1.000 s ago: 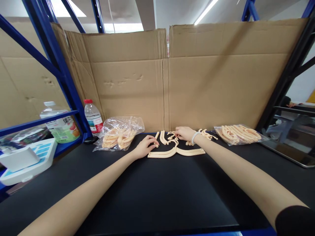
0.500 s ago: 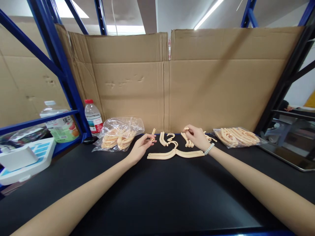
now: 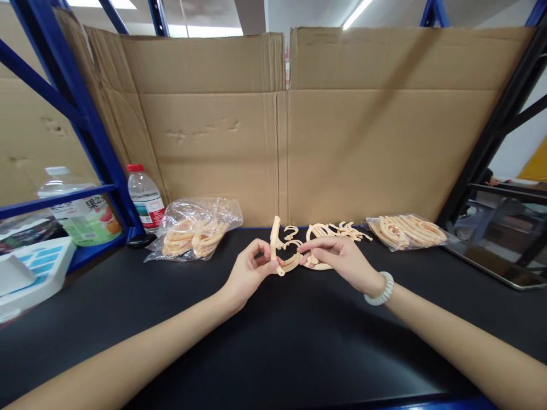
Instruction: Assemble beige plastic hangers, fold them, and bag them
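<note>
You've got the black table [image 3: 273, 341] wide open under you and the cardboard wall [image 3: 282, 131] behind, with two bags of parts [image 3: 194, 230] flanking the loose parts pile [image 3: 337, 230]. Your left hand [image 3: 245, 276] has a tight grip on a short curved piece [image 3: 276, 245], standing upright; your right hand [image 3: 342, 259] pinches a second piece [image 3: 314, 259] just beside it, both raised above the table at centre. Careful: force them at a skewed angle and a thin tab may snap, or one piece could slip and drop into the pile.
</note>
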The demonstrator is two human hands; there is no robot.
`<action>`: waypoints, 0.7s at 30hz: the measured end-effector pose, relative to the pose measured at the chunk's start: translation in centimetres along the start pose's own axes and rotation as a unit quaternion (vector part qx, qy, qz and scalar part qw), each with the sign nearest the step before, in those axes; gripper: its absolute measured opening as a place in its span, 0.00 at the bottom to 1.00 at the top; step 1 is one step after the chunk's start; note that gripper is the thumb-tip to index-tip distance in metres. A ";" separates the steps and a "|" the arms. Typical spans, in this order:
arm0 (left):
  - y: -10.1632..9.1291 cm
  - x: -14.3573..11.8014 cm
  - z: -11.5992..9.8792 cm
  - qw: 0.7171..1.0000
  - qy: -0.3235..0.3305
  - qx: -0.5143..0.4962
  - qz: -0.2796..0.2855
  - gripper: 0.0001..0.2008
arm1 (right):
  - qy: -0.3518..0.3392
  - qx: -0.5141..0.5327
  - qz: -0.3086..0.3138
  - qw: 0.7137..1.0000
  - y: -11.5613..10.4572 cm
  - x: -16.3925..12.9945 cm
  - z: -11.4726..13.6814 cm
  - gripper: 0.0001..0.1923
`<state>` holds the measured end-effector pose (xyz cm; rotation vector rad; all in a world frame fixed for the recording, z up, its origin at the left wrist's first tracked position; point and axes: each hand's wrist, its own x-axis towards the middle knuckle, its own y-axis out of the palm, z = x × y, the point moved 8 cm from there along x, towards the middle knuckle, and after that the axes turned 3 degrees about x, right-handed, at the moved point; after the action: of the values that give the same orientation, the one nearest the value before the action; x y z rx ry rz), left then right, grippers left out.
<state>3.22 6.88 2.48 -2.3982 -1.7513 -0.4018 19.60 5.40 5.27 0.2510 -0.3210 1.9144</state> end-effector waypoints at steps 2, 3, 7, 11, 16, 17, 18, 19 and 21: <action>0.3 -0.3 0.3 0.999 -0.013 -0.038 -0.004 0.19 | 0.004 0.016 -0.005 1.000 0.1 0.1 -0.6 0.08; 0.4 -0.4 0.4 0.998 -0.020 -0.056 -0.009 0.20 | 0.004 0.040 -0.007 0.999 0.1 0.1 -0.9 0.07; 1.0 -1.2 0.7 0.994 -0.042 -0.096 -0.026 0.23 | 0.029 0.139 -0.033 0.989 0.0 0.1 -2.3 0.12; 1.7 -1.5 1.3 0.996 -0.048 -0.072 -0.001 0.17 | 0.047 0.115 -0.044 0.991 -0.1 0.0 -3.0 0.15; 1.9 -1.6 1.4 0.998 -0.031 -0.053 0.007 0.12 | 0.005 0.027 -0.028 0.999 0.0 0.0 -2.1 0.21; 1.9 -1.7 1.4 0.998 -0.031 -0.045 0.005 0.11 | 0.002 -0.019 -0.034 0.999 -0.2 0.0 -2.0 0.22; 1.9 -1.7 1.4 0.999 -0.031 -0.037 0.002 0.11 | 0.003 -0.059 -0.039 0.997 -0.4 0.0 -1.9 0.23; 1.9 -1.7 1.3 0.999 -0.030 -0.031 0.000 0.11 | 0.008 -0.081 -0.041 0.996 -0.5 0.0 -2.0 0.23; 1.9 -1.8 1.2 0.999 -0.026 -0.021 -0.004 0.11 | 0.028 -0.065 -0.033 0.997 -0.4 0.0 -2.5 0.22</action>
<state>4.63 5.01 0.91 -2.4536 -1.7914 -0.3846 19.96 6.40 2.95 0.1203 -0.3923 1.8234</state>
